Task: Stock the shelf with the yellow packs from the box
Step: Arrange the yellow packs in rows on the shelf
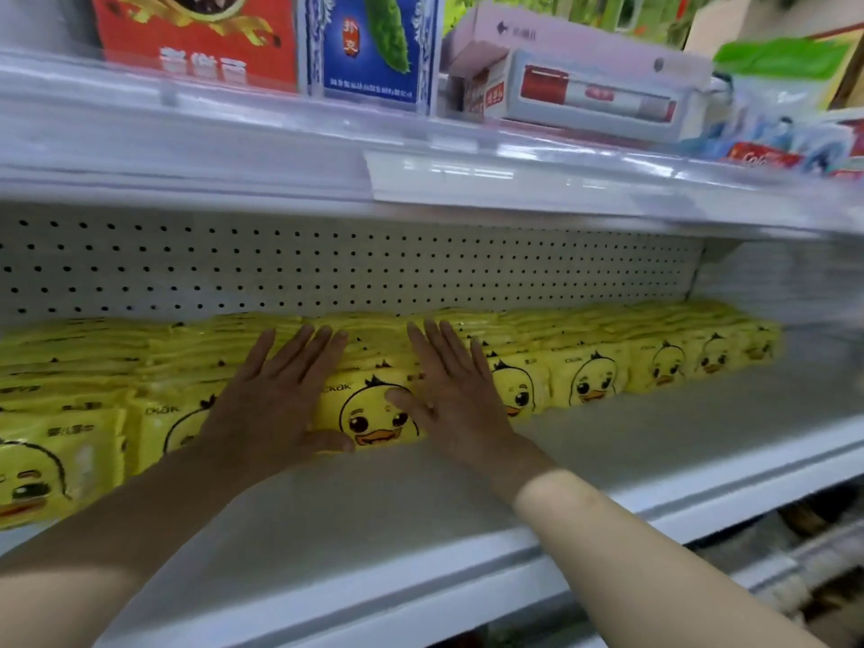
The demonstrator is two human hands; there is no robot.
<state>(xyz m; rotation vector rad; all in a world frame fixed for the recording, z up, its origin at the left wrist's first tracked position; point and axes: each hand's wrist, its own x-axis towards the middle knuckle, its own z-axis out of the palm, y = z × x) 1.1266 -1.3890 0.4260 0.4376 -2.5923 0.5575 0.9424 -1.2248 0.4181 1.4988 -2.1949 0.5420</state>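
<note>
White shelf (608, 465) carries rows of yellow packs (586, 378).

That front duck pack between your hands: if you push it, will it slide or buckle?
Likely slides: the duck pack has a glossy film wrapper and the white shelf looks smooth. Its rounded, puffy face suggests soft contents, so it may squash. Standing on edge, it could tip forward unsupported.

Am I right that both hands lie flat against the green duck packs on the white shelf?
Not quite: the head view shows the left hand and right hand flat against yellow duck packs, not green, on the white shelf.
</note>
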